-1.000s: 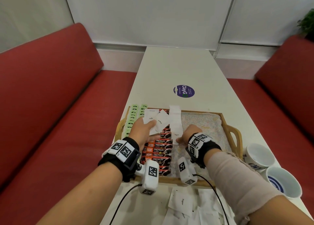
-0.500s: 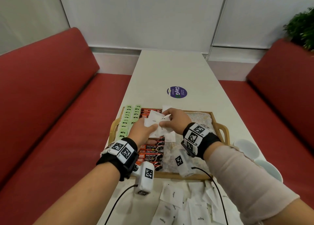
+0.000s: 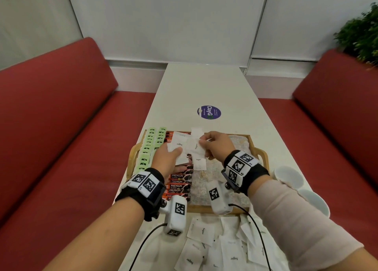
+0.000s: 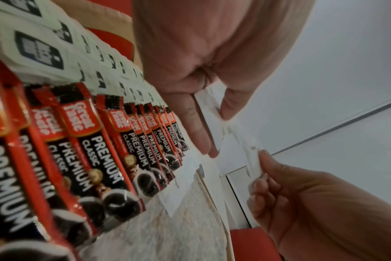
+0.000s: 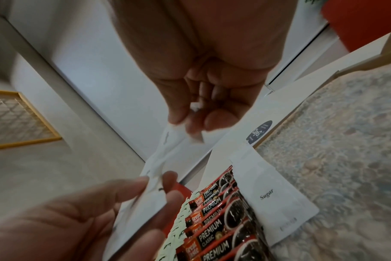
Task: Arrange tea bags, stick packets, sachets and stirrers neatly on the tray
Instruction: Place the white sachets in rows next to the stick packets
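Note:
A wooden tray holds a column of green tea bags at its left and a row of red stick packets beside them. My left hand holds a fan of white sugar sachets above the sticks. My right hand pinches the edge of one sachet in that fan. In the right wrist view another sugar sachet lies flat on the tray next to the sticks. In the left wrist view my left hand and the right hand meet over the sachets.
Several loose sugar sachets lie on the white table in front of the tray. Two white cups stand right of the tray. A purple round sticker sits beyond it. Red benches flank the table.
My right hand has left the tray's middle, come up to the sachets in my left hand and taken hold of one. The left hand stays above the stick packets.

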A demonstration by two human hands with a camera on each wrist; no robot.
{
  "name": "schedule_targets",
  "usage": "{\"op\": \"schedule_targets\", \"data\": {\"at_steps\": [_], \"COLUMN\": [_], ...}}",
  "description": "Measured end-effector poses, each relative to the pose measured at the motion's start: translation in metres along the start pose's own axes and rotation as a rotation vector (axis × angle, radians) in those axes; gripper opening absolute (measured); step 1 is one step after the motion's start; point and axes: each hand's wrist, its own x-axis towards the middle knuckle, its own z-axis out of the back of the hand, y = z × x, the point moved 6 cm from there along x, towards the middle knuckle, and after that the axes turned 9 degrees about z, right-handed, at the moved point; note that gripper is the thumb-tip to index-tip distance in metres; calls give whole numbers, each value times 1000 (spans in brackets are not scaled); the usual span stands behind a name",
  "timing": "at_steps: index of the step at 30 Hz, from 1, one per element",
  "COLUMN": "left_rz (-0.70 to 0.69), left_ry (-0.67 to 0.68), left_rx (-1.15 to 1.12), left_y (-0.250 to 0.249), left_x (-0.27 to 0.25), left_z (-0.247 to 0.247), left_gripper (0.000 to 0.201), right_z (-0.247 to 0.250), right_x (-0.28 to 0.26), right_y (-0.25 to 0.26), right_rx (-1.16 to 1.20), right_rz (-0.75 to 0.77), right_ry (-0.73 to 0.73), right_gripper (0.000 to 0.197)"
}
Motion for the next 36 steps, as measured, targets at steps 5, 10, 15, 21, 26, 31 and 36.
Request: {"op": "schedule_targets", "data": {"at_steps": [5,10,15,21,26,31,36], "left_rz": [-10,-59,-86,-98,-92,-96,-117], "left_ry": [-7,-43,-65,-63,12,15,10], "left_rx": [-40,-19,50,89,100,72,-18], "left_y": [0,-5,-5,-5,-2,-2,-8], "left_x": [-3,-2,1,4,4,6,6], "left_z": [-6,-8,-7,-7,-17,-18,-15], "left_gripper": [16,17,18,17,22,25,21], "right_z": [-4,-14,-15,-13,-11,-14,-24], "right_x": [-5,-7,-10,-5,-4,-4,-7], "right_y": [-3,-10,-10,-11,-16,-8,1], "right_rx": [226,83,-22,-107,-140,-122,-9], "right_rz": [-54,-38,-28,-11,-27,66,96], "right_ry": [-11,70,134,94,-16,-58,14], "right_gripper": [8,15,6,19,21,9,18]}}
